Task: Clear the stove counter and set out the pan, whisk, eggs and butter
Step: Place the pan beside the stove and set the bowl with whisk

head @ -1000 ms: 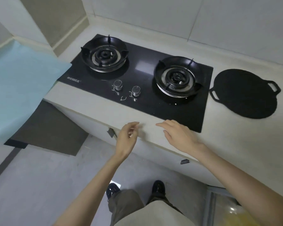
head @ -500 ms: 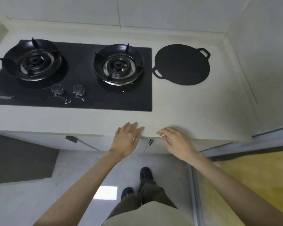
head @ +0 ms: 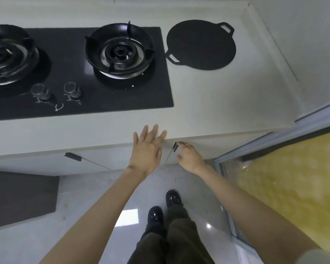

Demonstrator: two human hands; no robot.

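Note:
A flat round black pan [head: 200,44] with two loop handles lies on the pale counter [head: 217,100], just right of the black glass stove [head: 80,73]. My left hand [head: 147,147] is spread with straight fingers over the counter's front edge and holds nothing. My right hand [head: 189,157] is lower, in front of the cabinet, with its fingertips touching a small black door handle [head: 175,146]. No whisk, eggs or butter are in view.
The stove has two burners [head: 120,50] and two knobs [head: 71,90]. Another cabinet handle [head: 72,156] sits to the left. A dark mat [head: 17,197] lies on the grey floor. A sliding-door frame [head: 227,187] and yellow floor are on the right. My shoes [head: 164,206] are below.
The view swung right along the counter. My left hand spread its fingers over the counter edge. My right hand dropped from the counter edge to the cabinet handle.

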